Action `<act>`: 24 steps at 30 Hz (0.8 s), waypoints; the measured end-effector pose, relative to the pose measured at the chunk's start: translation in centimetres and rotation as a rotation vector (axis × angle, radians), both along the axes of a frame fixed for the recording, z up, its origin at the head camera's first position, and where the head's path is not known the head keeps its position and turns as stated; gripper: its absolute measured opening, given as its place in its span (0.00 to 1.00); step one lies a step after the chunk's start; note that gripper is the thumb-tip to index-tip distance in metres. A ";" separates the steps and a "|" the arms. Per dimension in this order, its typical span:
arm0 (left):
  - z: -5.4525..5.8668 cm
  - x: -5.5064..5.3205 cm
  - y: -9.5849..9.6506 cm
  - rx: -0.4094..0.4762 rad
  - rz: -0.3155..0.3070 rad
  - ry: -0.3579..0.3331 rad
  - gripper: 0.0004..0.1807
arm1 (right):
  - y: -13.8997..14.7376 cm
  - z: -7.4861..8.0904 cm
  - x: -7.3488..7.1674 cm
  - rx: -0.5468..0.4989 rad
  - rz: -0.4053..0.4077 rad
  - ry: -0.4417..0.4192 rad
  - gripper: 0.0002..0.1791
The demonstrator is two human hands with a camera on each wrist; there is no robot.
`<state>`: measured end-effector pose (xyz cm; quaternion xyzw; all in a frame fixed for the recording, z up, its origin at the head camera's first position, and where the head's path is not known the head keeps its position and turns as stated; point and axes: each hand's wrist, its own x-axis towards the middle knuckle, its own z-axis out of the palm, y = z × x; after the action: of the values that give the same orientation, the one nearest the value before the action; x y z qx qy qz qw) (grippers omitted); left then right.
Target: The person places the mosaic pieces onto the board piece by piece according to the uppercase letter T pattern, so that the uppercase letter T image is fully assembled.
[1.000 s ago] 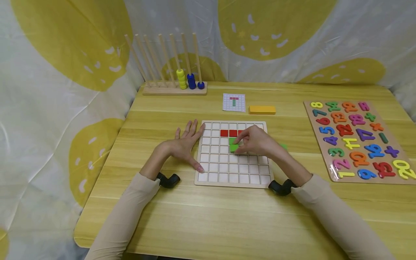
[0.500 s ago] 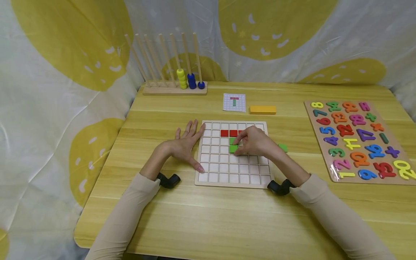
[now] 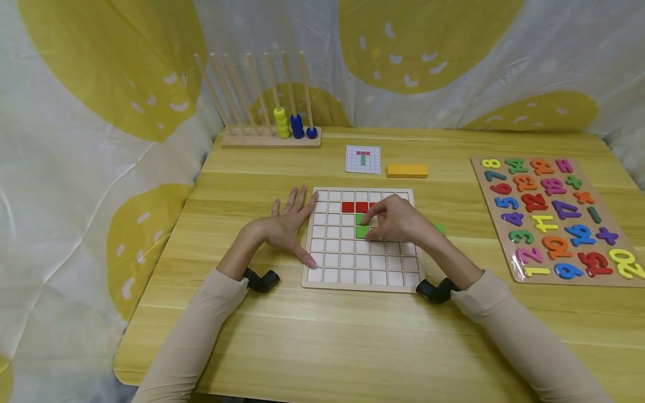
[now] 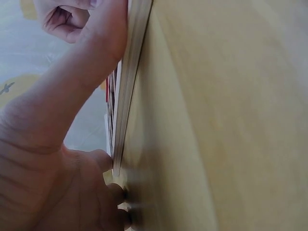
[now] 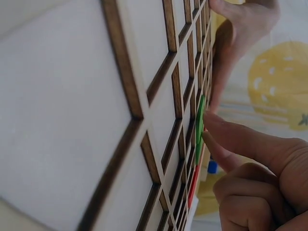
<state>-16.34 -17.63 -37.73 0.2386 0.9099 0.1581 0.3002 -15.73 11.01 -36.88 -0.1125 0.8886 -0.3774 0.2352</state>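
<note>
A wooden grid board (image 3: 363, 289) with white squares lies on the table. My left hand (image 3: 284, 226) rests spread at its left side, thumb and index finger on the edge. In the left wrist view, the left thumb (image 4: 82, 72) stretches along the board's rim. Over the grid, my right hand (image 3: 395, 221) pinches a green square tile (image 3: 361, 232) low in its cell, the other fingers curled in. Another green tile (image 3: 359, 218) sits directly above it, partly behind the index finger. Red tiles (image 3: 355, 207) form a row above, the rightmost mostly hidden by the hand.
A pattern card (image 3: 363, 160) and an orange block (image 3: 407, 171) lie behind the board. A peg abacus (image 3: 272, 142) stands at the back left. At right is a number puzzle board (image 3: 559, 221). A loose green tile (image 3: 440, 229) shows beside the right forearm.
The right thumb has shifted slightly right, showing a little more of the lower green tile. The right forearm moved slightly and came back. The left hand stays still.
</note>
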 end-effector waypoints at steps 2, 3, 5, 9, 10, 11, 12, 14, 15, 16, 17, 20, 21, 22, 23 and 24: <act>-0.1 0.0 0.0 0.006 0.001 -0.002 0.86 | 0.0 0.0 0.0 0.003 0.000 -0.006 0.13; -0.1 -0.1 0.0 0.007 0.001 -0.002 0.86 | 0.0 0.0 0.0 0.004 0.002 -0.008 0.12; -0.1 -0.1 0.0 0.006 0.002 -0.001 0.86 | 0.1 0.0 -0.1 0.000 0.007 -0.011 0.12; -0.1 0.0 -0.1 -0.002 0.000 0.004 0.86 | 0.1 0.0 -0.2 -0.008 0.015 -0.011 0.12; -0.1 0.0 -0.1 -0.002 0.000 0.005 0.86 | 0.2 -0.1 -0.2 -0.012 0.018 -0.009 0.12; -0.1 0.0 -0.1 -0.002 -0.001 0.006 0.86 | 0.2 -0.1 -0.2 -0.012 0.020 -0.008 0.12; -0.2 -0.1 0.0 -0.002 -0.002 0.007 0.86 | 0.3 -0.1 -0.2 -0.013 0.022 -0.007 0.12; -0.2 -0.1 0.0 -0.002 -0.003 0.007 0.86 | 0.5 0.0 -0.2 -0.016 0.029 0.005 0.12; -0.2 -0.1 0.0 -0.001 -0.003 0.007 0.86 | 0.7 0.0 -0.2 -0.023 0.032 0.010 0.12; -0.2 -0.1 0.0 -0.002 -0.004 0.007 0.86 | 0.9 0.1 -0.1 -0.029 0.033 0.012 0.12; -0.3 -0.2 0.0 -0.002 -0.005 0.006 0.86 | 1.2 0.1 -0.1 -0.032 0.030 0.015 0.12; -0.3 -0.1 0.0 -0.002 -0.005 0.001 0.86 | 2.3 0.4 0.1 -0.043 0.014 0.018 0.14; -0.3 -0.1 0.0 -0.001 -0.005 0.001 0.86 | 2.7 0.5 0.2 -0.045 0.005 0.016 0.15; -0.3 -0.1 0.0 -0.004 -0.005 0.000 0.86 | 3.2 0.6 0.3 -0.041 -0.005 0.013 0.15; -0.3 -0.1 0.0 -0.004 -0.003 -0.001 0.86 | 3.7 0.8 0.3 -0.037 -0.015 0.013 0.16; -0.2 -0.1 -0.1 -0.005 -0.001 -0.001 0.86 | 4.2 0.9 0.4 -0.036 -0.025 0.012 0.17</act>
<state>-16.41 -17.69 -37.95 0.2383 0.9100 0.1557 0.3013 -15.33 15.21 -35.99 -0.1079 0.8845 -0.3954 0.2228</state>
